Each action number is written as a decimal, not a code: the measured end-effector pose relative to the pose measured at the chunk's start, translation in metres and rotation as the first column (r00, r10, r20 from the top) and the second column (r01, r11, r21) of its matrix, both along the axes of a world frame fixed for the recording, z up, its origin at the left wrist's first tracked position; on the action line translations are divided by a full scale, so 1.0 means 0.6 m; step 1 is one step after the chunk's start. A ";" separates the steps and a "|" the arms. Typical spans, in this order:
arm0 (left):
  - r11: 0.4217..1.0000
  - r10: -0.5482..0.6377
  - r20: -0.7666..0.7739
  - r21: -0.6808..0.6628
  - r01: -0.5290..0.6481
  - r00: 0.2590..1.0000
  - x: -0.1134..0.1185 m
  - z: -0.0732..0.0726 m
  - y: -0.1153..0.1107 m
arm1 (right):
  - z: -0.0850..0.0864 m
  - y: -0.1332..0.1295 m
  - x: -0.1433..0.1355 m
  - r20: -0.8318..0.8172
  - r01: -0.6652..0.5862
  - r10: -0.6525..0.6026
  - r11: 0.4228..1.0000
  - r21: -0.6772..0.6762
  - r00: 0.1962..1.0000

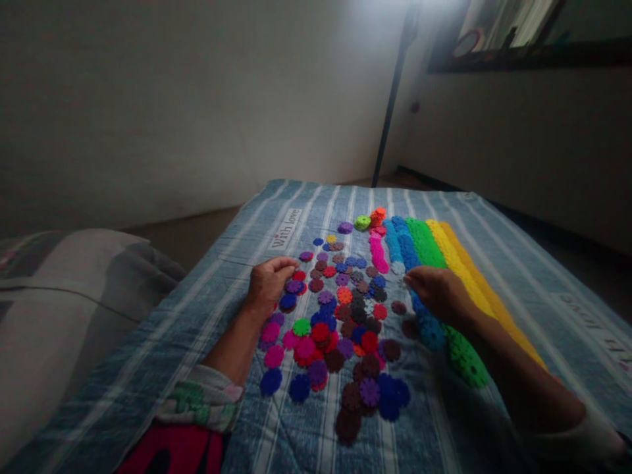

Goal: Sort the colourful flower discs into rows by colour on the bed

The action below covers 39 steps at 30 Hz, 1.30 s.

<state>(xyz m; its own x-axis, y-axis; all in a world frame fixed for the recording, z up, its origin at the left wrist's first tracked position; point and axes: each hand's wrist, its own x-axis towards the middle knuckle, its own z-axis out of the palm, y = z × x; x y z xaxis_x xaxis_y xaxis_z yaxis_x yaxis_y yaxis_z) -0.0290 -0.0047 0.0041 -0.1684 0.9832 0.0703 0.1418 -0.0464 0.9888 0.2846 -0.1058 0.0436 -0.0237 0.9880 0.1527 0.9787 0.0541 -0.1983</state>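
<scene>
From far away, I see the left hand (270, 282) at the left edge of the loose discs (320, 336). Its thumb and fingers are close together, with just a small gap at most. If that wrist dips, I think it could push the nearest discs under each other. The mess of discs lies on the striped cloth (207, 289), so a tug on the cloth could make them slide.

To the right come the pink row (378, 255) and the light blue row (394, 243). The right hand (437, 288) is near the close end of the light blue row, with its fingers bunched. It is too dim for me to tell if either hand holds anything. The right arm reaches over the blue row (407, 247) and the green row (421, 243). If it sinks, it could bump them and break the lines.

The loose discs are flat and round, with notched edges like little flowers. They are pink, red, purple, dark blue and brown, and many overlap. The rows look bumpy and packed, out to the yellow row (444, 257) and orange row (459, 253).
</scene>
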 end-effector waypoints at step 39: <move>1.000 -0.012 -0.035 0.013 0.013 0.999 -0.001 -0.002 0.000 | -0.011 0.021 -0.097 -0.006 -0.286 0.292 0.934 -0.214 0.956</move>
<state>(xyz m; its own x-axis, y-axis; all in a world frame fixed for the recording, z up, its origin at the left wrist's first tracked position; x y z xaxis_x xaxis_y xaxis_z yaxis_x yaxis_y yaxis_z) -0.0296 -0.0046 0.0032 -0.1532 0.9842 0.0892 0.1752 -0.0618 0.9826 0.2262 -0.0930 0.0370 -0.3144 0.9472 -0.0626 0.9318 0.2953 -0.2109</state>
